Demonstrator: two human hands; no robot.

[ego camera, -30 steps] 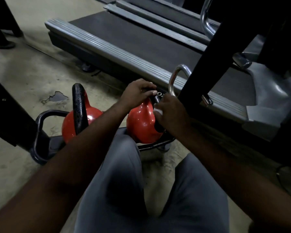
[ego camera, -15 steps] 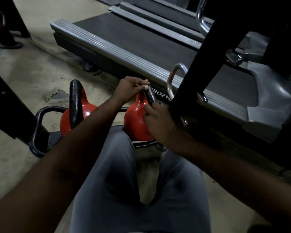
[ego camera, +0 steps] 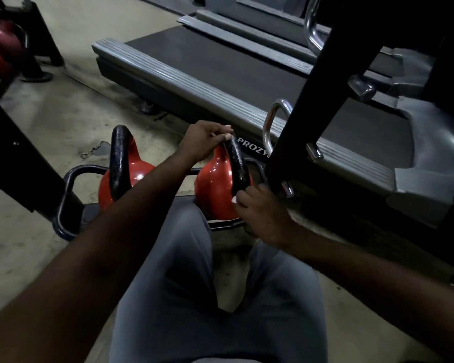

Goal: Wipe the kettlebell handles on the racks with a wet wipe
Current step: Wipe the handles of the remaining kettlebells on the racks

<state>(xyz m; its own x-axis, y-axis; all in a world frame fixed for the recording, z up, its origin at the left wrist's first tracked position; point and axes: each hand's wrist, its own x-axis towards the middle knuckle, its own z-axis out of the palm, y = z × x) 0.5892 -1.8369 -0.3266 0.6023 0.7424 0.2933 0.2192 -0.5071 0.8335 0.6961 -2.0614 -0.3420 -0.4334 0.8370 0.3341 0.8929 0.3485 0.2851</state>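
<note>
Two red kettlebells with black handles sit on a low black rack [ego camera: 71,176]. My left hand [ego camera: 205,138] grips the top of the right kettlebell's handle [ego camera: 237,163]. My right hand [ego camera: 260,210] is closed at the lower end of that handle, with a scrap of white wet wipe [ego camera: 234,199] showing between its fingers. The right kettlebell's red body [ego camera: 212,184] is partly hidden by my hands. Untouched to the left stands the other kettlebell [ego camera: 131,171], its handle [ego camera: 118,158] upright.
A treadmill [ego camera: 220,74] lies just beyond the rack, with a chrome loop [ego camera: 271,121] and a thick black post [ego camera: 307,106] close on the right. My grey-trousered knees [ego camera: 194,284] fill the foreground. Another red weight [ego camera: 0,48] sits at far left on the cracked floor.
My right hand has slid down the right kettlebell's handle from near the top to its lower end. My left hand has kept its hold at the top.
</note>
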